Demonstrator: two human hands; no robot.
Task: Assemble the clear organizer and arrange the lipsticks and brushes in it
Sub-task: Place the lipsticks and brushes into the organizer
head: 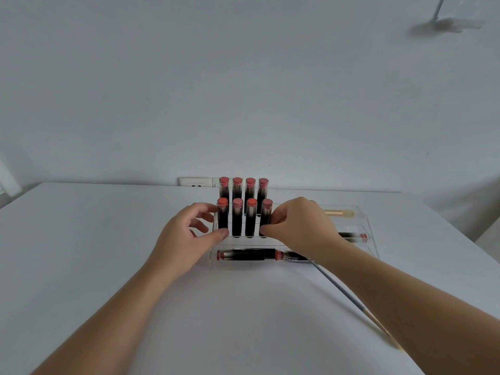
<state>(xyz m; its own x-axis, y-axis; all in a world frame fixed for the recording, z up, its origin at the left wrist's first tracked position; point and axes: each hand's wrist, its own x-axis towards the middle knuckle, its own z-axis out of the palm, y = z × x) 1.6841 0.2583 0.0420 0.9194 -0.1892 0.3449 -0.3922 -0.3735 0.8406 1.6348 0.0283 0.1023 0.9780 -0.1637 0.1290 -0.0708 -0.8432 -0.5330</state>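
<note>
Eight upright lipsticks (237,209) stand in two rows in the clear organizer (362,220) on the white table (81,239). The left hand (186,234) pinches the front-left tube; the right hand (300,226) pinches the front-right one. More lipsticks lie in the front tray.

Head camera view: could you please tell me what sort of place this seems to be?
Probably a plain room at home, though that is uncertain: a bare white table set against a blank white wall, a wall socket just behind the table edge, and a clear organizer holding lipsticks.
</note>
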